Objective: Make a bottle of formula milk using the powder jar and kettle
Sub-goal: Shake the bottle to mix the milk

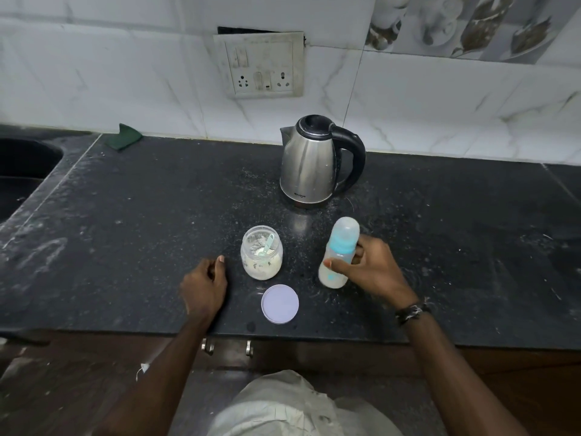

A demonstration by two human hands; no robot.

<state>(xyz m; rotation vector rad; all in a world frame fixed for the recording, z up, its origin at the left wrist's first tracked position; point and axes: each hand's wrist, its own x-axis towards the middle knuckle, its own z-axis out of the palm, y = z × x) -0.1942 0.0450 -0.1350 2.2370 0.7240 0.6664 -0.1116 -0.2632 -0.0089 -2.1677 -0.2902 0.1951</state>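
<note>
My right hand [375, 272] grips the baby bottle [340, 250] around its middle. The bottle has a blue collar and a clear cap, holds milky liquid, and leans to the right on the black counter [125, 231]. To its left stands the open powder jar [261, 252] with white powder and a pale green scoop inside. The jar's lilac lid [279, 303] lies flat in front of it. My left hand [204, 286] rests on the counter left of the jar, fingers curled, holding nothing. The steel kettle [314, 162] with a black handle stands behind, lid closed.
A dark sink [22, 165] is set into the counter at far left. A green scrub pad [123, 137] leans at the wall. A switch and socket plate [262, 66] hangs on the tiled wall. Drawer handles [228, 346] show below the counter edge.
</note>
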